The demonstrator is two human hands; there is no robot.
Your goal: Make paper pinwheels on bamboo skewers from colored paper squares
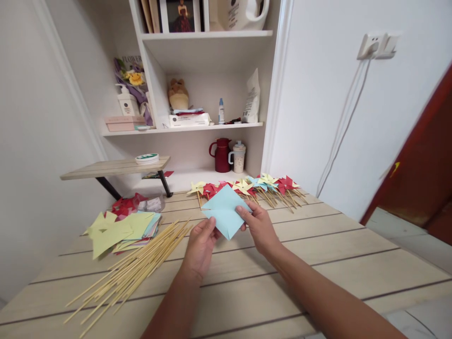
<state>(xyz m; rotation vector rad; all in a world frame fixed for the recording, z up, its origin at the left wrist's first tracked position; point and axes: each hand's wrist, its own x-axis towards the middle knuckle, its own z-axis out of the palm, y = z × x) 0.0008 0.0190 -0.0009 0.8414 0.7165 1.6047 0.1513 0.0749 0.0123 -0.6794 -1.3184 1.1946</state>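
2 bare hands met over the wooden table (318,263) in the head view, sharing 1 light blue paper square (226,211) held just above the boards, turned so its corners pointed up and down like a diamond. The left hand (200,247) pinched the paper's lower left edge, thumb on top and fingers curled underneath. The right hand (259,226) was clamped on the right corner in the same way, thumb (243,213) lying across the blue face. The paper looked folded, with a crease line near its lower tip.

To the left of the hands lay a loose bundle of bamboo skewers (134,270), fanned toward the near edge. Beyond them sat a stack of colored paper sheets (122,230), yellow-green on top, with red scraps (124,205) behind. Along the far edge of the table, just behind the blue paper, a row of finished pinwheels (254,186) in yellow, red and blue rested on their sticks. On the white shelf unit (208,126) behind stood a dark red jug (221,155) and a pale lidded cup (239,157), side by side.
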